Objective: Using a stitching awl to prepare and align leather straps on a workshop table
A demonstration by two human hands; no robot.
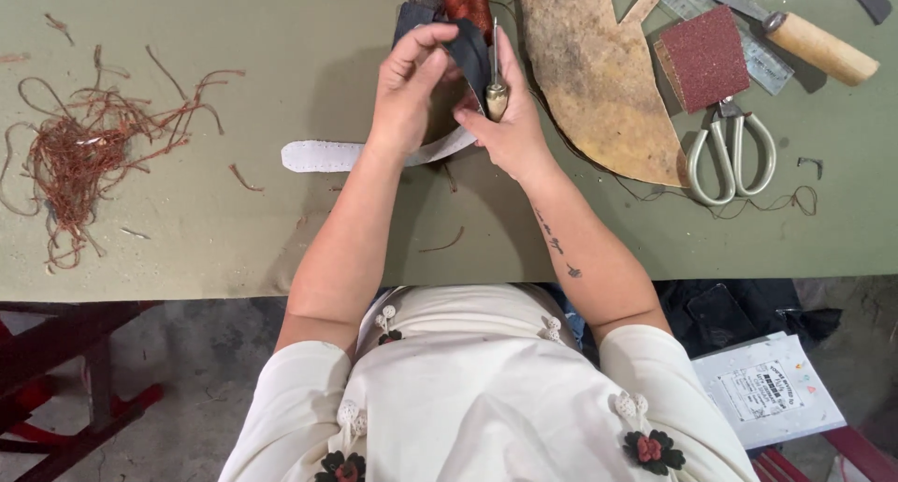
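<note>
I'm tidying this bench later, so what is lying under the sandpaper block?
The sandpaper block rests on a metal ruler and overlaps the edge of the tan leather piece. The scissors lie just below it. Anything directly beneath the block is covered.

Matt dark leather piece [470, 56]; metal-tipped awl [495, 80] (wooden handle); rough sandpaper block [703, 58].

Open bench [234, 248] near the body; thread scraps [84, 145] far left; leather sheet [599, 80], sanding block [703, 59], scissors [731, 150] crowding right.
</note>
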